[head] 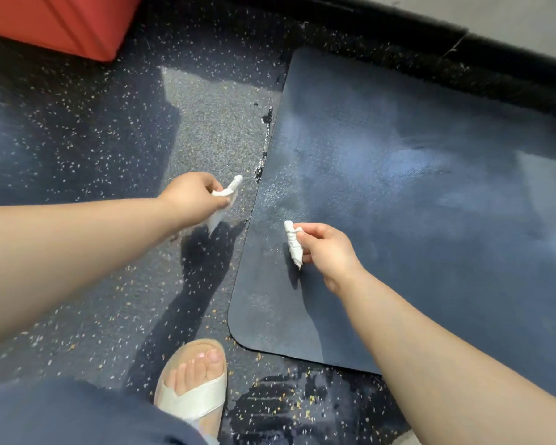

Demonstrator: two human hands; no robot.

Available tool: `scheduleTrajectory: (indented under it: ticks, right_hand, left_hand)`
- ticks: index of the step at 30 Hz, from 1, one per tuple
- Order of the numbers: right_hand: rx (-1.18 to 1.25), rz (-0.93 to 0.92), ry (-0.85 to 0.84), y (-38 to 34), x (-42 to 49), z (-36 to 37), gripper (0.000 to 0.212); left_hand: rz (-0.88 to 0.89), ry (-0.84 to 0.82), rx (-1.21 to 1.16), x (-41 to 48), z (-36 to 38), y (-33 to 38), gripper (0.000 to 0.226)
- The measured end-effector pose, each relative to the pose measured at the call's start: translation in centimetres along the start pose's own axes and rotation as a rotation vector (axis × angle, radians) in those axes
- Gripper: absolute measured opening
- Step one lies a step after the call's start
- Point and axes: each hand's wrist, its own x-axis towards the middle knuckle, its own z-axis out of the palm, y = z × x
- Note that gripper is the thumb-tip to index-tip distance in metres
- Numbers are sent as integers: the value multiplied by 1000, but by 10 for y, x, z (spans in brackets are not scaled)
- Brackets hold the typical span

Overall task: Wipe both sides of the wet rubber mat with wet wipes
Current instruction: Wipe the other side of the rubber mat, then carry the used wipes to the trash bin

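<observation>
On the speckled dark floor, the dark blue rubber mat lies flat and fills the right half of the view. Its rounded near corner sits just beyond the sandalled foot, and its far edge runs close to the black skirting at the base of the wall. Pale, glossy streaks cover much of the mat's upper face.

The right hand is positioned over the near left part of the mat. Its thumb and fingers are curled and pinch a white wipe twisted into a short roll, held roughly upright. The roll casts a shadow on the mat below it. Contact between its lower tip and the mat cannot be determined.

The left hand is positioned over the floor, just beside the mat's left edge and clear of it. Its fingers are closed round a second wipe, crumpled, with one end projecting toward the mat and the other hanging below the palm.

Dark wet patches mark the floor in front of the mat's near edge, and small dark spots lie along its left edge. A red block stands on the floor at the upper left, well apart from the mat. A dark blue trouser leg occupies the lower left corner.
</observation>
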Motion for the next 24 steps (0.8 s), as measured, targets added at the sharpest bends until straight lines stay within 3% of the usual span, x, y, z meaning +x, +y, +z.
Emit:
scheduleTrajectory:
  ticks: [8,17,24]
  right_hand:
    - [25,-132,-44,-127,-52,-71,16]
    - [6,-44,8,-297,-197,-110,13]
    - [-33,-98,-43,-434,-320,-71,14]
  left_hand:
    - [121,-106,-22,-57,-77,152,8]
    - [-208,-49,-633,-201,-191,242,8]
    - [-299,12,-736,-305,-329,275,8]
